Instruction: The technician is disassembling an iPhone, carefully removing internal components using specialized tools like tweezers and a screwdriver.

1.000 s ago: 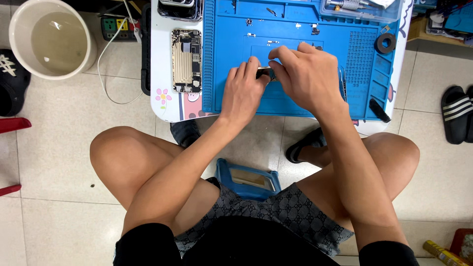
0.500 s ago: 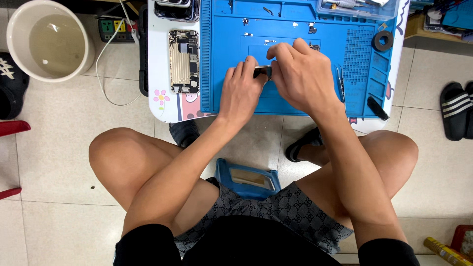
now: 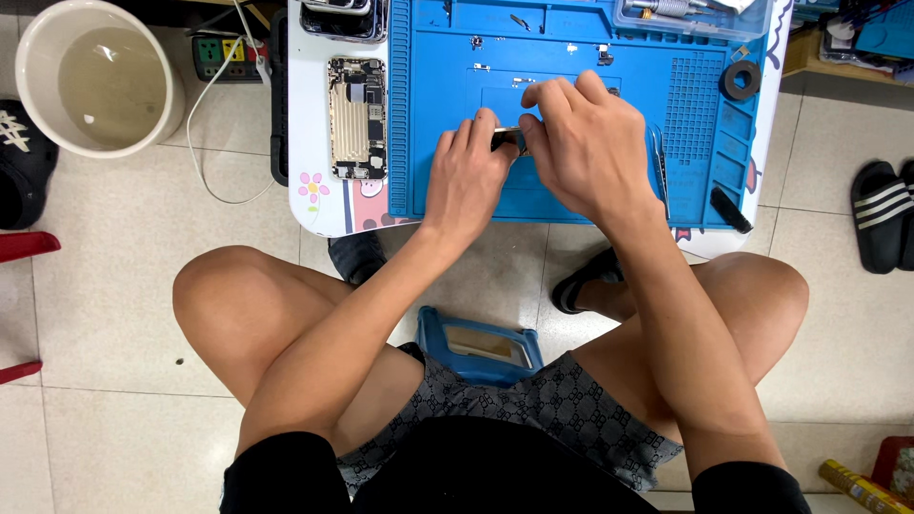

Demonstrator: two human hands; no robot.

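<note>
Both hands meet over a blue work mat (image 3: 438, 114) on a low white table (image 3: 314, 205). My left hand (image 3: 468, 176) pinches a small dark metal part (image 3: 505, 140) between thumb and fingers. My right hand (image 3: 583, 143) closes over the same part from the right, and its fingers hide most of it. An opened phone body (image 3: 355, 117) with exposed insides lies on the table to the left of the mat.
Tweezers (image 3: 659, 171), a black tape roll (image 3: 740, 80) and a black tool (image 3: 730, 209) lie on the mat's right side. A white bucket (image 3: 95, 76) and a power strip (image 3: 224, 57) sit at left on the floor; sandals (image 3: 881, 224) at right. A blue stool (image 3: 481, 345) under me.
Both hands hold the same place on the mat, with the fingers shifted slightly on the small part. The view has drifted a little.
</note>
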